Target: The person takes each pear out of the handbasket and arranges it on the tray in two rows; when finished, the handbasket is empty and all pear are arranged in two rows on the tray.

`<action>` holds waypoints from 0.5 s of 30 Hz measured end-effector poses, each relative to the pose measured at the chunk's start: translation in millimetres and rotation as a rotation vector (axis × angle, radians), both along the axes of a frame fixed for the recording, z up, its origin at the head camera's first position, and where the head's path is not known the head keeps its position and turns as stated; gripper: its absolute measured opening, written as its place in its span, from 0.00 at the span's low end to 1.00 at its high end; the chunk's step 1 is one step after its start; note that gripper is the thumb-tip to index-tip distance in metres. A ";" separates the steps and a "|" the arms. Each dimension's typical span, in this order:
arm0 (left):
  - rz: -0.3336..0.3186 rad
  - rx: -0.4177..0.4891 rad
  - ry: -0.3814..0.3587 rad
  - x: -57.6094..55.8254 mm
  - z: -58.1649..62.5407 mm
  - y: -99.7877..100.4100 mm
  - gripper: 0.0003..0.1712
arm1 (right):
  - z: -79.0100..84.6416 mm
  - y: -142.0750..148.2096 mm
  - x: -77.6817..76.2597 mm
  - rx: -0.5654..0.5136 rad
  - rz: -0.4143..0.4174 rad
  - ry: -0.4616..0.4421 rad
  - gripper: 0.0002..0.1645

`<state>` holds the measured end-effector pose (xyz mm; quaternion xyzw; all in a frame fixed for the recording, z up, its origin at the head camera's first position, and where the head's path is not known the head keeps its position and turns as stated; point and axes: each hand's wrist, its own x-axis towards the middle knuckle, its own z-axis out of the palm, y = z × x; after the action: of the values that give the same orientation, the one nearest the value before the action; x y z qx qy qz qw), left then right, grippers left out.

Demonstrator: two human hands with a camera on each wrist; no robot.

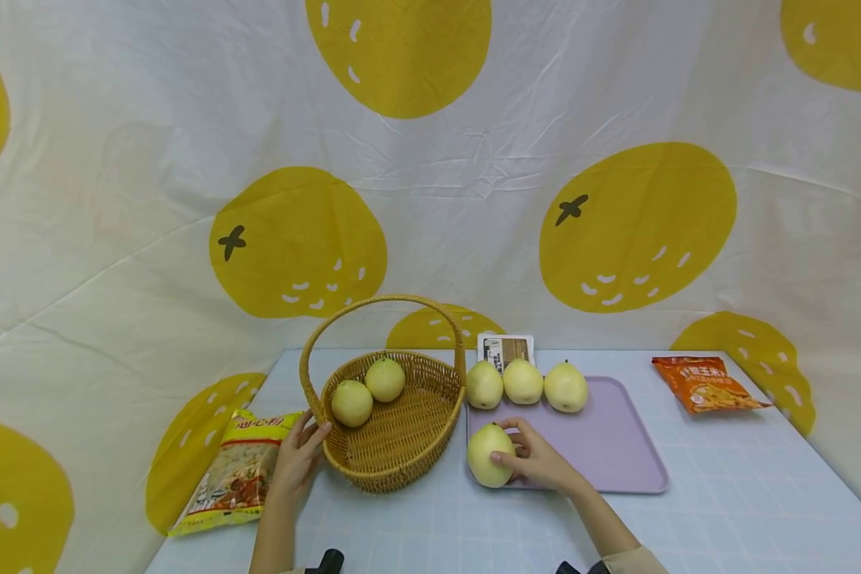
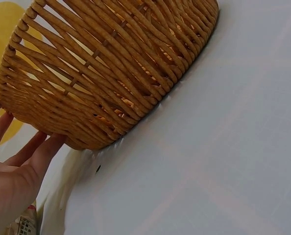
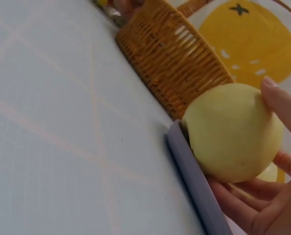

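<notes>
My left hand [image 1: 300,456] holds the left side of a wicker basket [image 1: 402,470], thumb at the rim and fingertips against the outer weave [image 2: 111,73]. Inside the basket, two pale yellow pears [image 1: 385,379] lie at the back left. My right hand [image 1: 538,458] grips another pear [image 1: 491,455] above the front left corner of a purple tray [image 1: 610,446]. Seen from the right wrist, the thumb lies on top of this pear [image 3: 231,132] and the other fingers reach beneath it. Three more pears [image 1: 523,382] sit in a row along the tray's back left.
A yellow food packet [image 1: 237,470] lies left of my left hand. Far right on the table is an orange snack bag [image 1: 705,384]. Behind the pears is a printed card [image 1: 505,349]. The basket's tall arched handle [image 1: 383,299] rises before the fruit-patterned curtain.
</notes>
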<state>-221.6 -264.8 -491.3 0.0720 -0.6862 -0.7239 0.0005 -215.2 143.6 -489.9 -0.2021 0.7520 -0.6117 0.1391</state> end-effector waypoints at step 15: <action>0.012 -0.004 -0.004 -0.1 0.7 1.0 0.44 | 0.5 1.9 0.2 0.061 -0.044 0.068 0.34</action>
<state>-221.7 -263.8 -490.7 0.0774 -0.6873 -0.7223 0.0037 -215.0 145.5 -489.3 -0.2019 0.7789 -0.5842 0.1062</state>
